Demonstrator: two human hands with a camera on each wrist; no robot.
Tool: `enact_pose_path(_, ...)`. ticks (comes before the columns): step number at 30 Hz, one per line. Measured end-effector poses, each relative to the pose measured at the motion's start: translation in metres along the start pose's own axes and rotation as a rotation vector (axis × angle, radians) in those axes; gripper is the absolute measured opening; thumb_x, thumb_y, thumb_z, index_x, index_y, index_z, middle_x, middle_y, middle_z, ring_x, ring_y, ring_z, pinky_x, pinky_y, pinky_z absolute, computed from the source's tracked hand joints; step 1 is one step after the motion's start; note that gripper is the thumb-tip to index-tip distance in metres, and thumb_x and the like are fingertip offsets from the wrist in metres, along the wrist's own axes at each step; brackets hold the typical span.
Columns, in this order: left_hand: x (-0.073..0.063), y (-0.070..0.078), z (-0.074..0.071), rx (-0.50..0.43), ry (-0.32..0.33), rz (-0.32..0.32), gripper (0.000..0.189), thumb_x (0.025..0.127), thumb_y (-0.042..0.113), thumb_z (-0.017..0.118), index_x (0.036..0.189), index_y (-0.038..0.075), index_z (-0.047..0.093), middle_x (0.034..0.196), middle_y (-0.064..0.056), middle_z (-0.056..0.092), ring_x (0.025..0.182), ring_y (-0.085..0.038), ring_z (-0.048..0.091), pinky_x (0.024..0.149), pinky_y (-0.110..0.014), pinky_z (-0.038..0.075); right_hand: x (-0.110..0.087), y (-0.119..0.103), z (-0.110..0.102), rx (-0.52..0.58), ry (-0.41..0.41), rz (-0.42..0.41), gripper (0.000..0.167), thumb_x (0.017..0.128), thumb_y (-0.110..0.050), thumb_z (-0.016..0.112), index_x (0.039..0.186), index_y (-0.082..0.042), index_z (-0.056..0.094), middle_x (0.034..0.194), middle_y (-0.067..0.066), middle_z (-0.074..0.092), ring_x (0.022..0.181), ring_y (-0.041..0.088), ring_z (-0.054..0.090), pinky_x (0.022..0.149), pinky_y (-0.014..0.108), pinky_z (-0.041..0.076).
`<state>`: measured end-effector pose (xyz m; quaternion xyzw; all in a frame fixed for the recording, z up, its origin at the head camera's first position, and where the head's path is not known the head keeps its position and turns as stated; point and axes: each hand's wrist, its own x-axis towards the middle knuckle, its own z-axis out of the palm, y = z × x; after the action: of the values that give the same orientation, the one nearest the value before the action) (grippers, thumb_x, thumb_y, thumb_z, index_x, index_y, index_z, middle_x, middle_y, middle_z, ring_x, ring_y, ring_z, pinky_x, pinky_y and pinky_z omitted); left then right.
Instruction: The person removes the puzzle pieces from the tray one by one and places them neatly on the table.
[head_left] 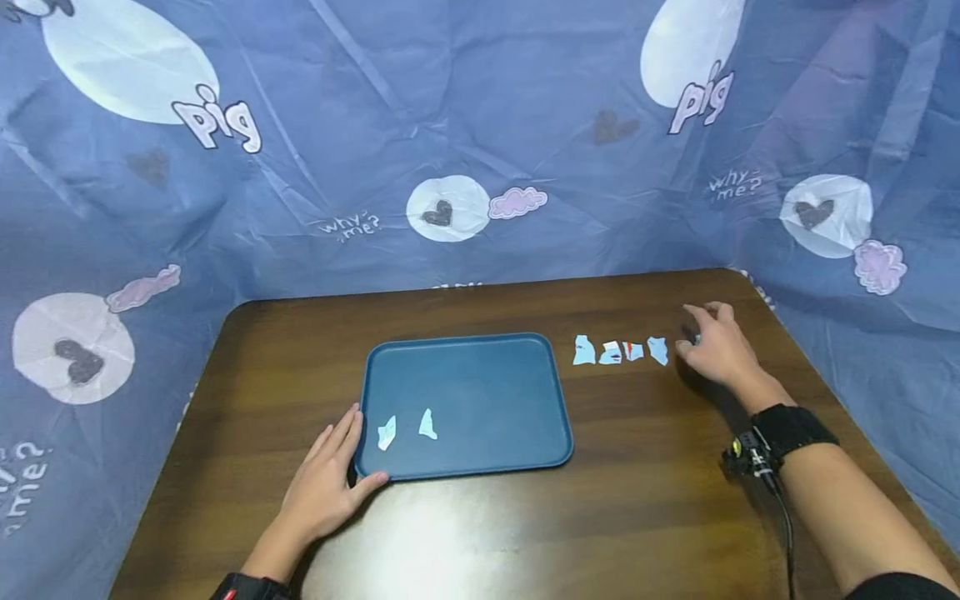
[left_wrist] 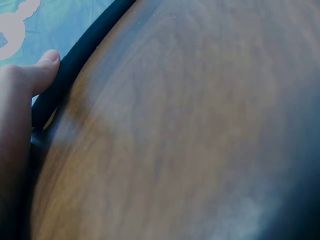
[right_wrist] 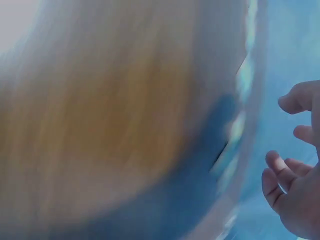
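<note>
A blue rectangular tray (head_left: 480, 400) lies on the table with two small torn pale paper pieces, a left one (head_left: 387, 433) and a right one (head_left: 427, 423), on it. My left hand (head_left: 322, 483) rests at the tray's near left corner, fingers extended along its left edge and thumb at the front edge. Right of the tray, several torn paper pieces (head_left: 585, 350) lie in a row, some with red and dark marks. Just beyond the row's right end is my right hand (head_left: 720, 346), its fingers loosely bent. Between them in the right wrist view nothing shows.
The brown wooden table (head_left: 637, 517) has rounded far corners. A blue printed cloth (head_left: 480, 108) hangs behind it and along both sides. A cable (head_left: 787, 525) runs down from the camera on the right wrist (head_left: 750, 457).
</note>
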<state>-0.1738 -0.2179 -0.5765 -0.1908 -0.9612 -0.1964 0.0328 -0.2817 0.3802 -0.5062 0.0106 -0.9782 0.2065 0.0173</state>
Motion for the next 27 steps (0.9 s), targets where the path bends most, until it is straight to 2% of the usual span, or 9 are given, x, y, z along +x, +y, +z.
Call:
enact_pose_path(2,0.006,0.002,0.001,-0.006,-0.010,0.009,0.100,0.091,0.061,0.063,0.157,-0.004,0.025,0.166,-0.016,0.021,0.148,-0.033,0.029,0.123,-0.048,0.018,-0.001,-0.024,0.001,0.000,0.049,-0.073,0.061,0.092,-0.014,0.062,0.147,0.005,0.043,0.144,0.038,0.031,0.120,0.056,0.044,0.090,0.066,0.043)
enact_pose_path(4,0.009,0.002,0.002,-0.004,-0.017,0.009,0.100,0.091,0.062,0.062,0.158,-0.003,0.024,0.166,-0.014,0.020,0.149,-0.032,0.028,0.122,-0.049,0.018,0.000,-0.057,0.006,-0.001,0.056,-0.165,0.055,0.092,-0.013,0.064,0.142,0.003,0.051,0.140,0.032,0.041,0.122,0.051,0.047,0.094,0.063,0.044)
enact_pose_path(5,0.009,0.002,0.001,-0.005,-0.017,0.007,0.100,0.091,0.062,0.062,0.158,-0.003,0.024,0.166,-0.014,0.021,0.149,-0.032,0.028,0.122,-0.049,0.018,0.001,-0.077,0.010,-0.003,0.041,-0.220,0.052,0.092,-0.012,0.064,0.140,0.003,0.054,0.136,0.029,0.047,0.117,0.047,0.050,0.091,0.061,0.046)
enact_pose_path(8,0.008,0.001,0.001,0.002,-0.020,-0.003,0.101,0.091,0.063,0.062,0.158,-0.002,0.024,0.166,-0.014,0.021,0.149,-0.032,0.028,0.122,-0.049,0.018,-0.003,-0.139,0.028,-0.025,-0.036,-0.384,0.043,0.093,-0.015,0.067,0.133,0.000,0.063,0.122,0.019,0.061,0.105,0.035,0.059,0.084,0.052,0.051)
enact_pose_path(11,0.005,0.000,0.000,0.009,-0.020,-0.007,0.101,0.091,0.063,0.061,0.158,-0.002,0.024,0.166,-0.014,0.021,0.149,-0.032,0.028,0.123,-0.048,0.018,-0.013,-0.198,0.053,-0.057,-0.130,-0.523,0.036,0.094,-0.018,0.069,0.127,-0.003,0.068,0.112,0.010,0.067,0.093,0.024,0.063,0.076,0.043,0.054)
enact_pose_path(14,0.003,-0.003,0.000,0.015,-0.017,-0.008,0.101,0.091,0.064,0.061,0.158,-0.002,0.024,0.166,-0.014,0.021,0.149,-0.032,0.028,0.123,-0.048,0.018,-0.023,-0.244,0.078,-0.098,-0.213,-0.606,0.032,0.095,-0.022,0.070,0.124,-0.008,0.070,0.111,0.005,0.068,0.096,0.021,0.065,0.078,0.041,0.056)
enact_pose_path(17,0.004,-0.004,0.000,0.016,-0.013,-0.002,0.101,0.091,0.063,0.061,0.158,-0.002,0.025,0.166,-0.015,0.021,0.149,-0.031,0.028,0.123,-0.047,0.018,-0.029,-0.279,0.099,-0.150,-0.256,-0.643,0.032,0.095,-0.025,0.069,0.124,-0.011,0.071,0.116,0.006,0.068,0.104,0.023,0.066,0.086,0.044,0.056)
enact_pose_path(20,0.006,-0.004,0.000,0.018,-0.018,0.001,0.100,0.091,0.064,0.060,0.158,-0.002,0.025,0.166,-0.015,0.021,0.149,-0.031,0.029,0.123,-0.047,0.017,-0.032,-0.304,0.116,-0.218,-0.268,-0.661,0.034,0.095,-0.031,0.069,0.124,-0.013,0.071,0.118,0.006,0.067,0.110,0.025,0.065,0.090,0.045,0.056)
enact_pose_path(27,0.004,-0.005,0.000,0.024,-0.025,-0.005,0.100,0.092,0.065,0.058,0.158,-0.003,0.025,0.166,-0.015,0.020,0.149,-0.030,0.029,0.124,-0.046,0.016,-0.035,-0.340,0.151,-0.300,-0.311,-0.621,0.048,0.091,-0.051,0.071,0.123,-0.016,0.072,0.114,0.004,0.065,0.100,0.022,0.066,0.082,0.041,0.057)
